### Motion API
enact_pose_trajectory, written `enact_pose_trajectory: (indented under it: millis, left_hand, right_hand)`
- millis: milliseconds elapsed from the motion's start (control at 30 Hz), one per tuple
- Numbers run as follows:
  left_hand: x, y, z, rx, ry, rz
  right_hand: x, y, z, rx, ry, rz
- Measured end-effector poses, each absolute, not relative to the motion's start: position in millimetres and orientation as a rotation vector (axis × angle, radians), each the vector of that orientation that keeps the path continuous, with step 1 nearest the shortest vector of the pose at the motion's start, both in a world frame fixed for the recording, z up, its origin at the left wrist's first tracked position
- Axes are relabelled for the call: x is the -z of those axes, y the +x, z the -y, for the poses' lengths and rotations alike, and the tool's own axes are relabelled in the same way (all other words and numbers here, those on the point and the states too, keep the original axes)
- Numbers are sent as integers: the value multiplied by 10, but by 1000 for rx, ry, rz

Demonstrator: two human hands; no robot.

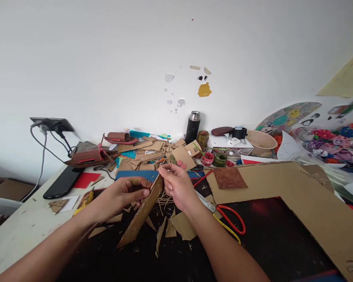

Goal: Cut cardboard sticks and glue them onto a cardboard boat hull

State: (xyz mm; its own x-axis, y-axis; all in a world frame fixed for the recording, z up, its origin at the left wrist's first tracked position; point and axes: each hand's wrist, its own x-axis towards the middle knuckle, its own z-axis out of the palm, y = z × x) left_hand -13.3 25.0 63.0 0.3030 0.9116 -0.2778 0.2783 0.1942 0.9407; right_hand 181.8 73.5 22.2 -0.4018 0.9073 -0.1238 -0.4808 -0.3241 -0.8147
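Observation:
A long, narrow cardboard piece (141,217), brown and tapered, slants up between my two hands. My left hand (128,194) pinches its left edge partway up, thumb toward me. At the top end, my right hand (178,187) closes thumb and fingers on the tip. Below lie torn cardboard scraps (184,226) and a loose bunch of thin sticks (164,201) on a black mat (176,264). Scissors (231,219) with red and yellow handles rest just right of my right forearm, their blades partly hidden by it.
Two brown model boats (90,157) stand at the back left near a black phone-like slab (63,183). Behind my hands are a cardboard heap (153,150), a black flask (193,127) and paint pots (220,159). A large cardboard sheet (297,192) covers the right side, bearing a painted brown square (230,178).

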Motion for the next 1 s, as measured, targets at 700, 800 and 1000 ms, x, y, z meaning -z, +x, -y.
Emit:
enact_pose_trajectory:
  millis: [700,800,1000]
  left_hand:
    - [-579,-161,-249,-603,1349,-1170]
    - [-596,-158,-241,-610,1350,-1177]
    - [-599,-171,-231,-611,1330,-1172]
  right_hand:
    - [-217,1833,-737,-1860,-740,934]
    - [-209,1834,-734,-1857,-742,934]
    - [-194,1829,-731,-1860,-743,940]
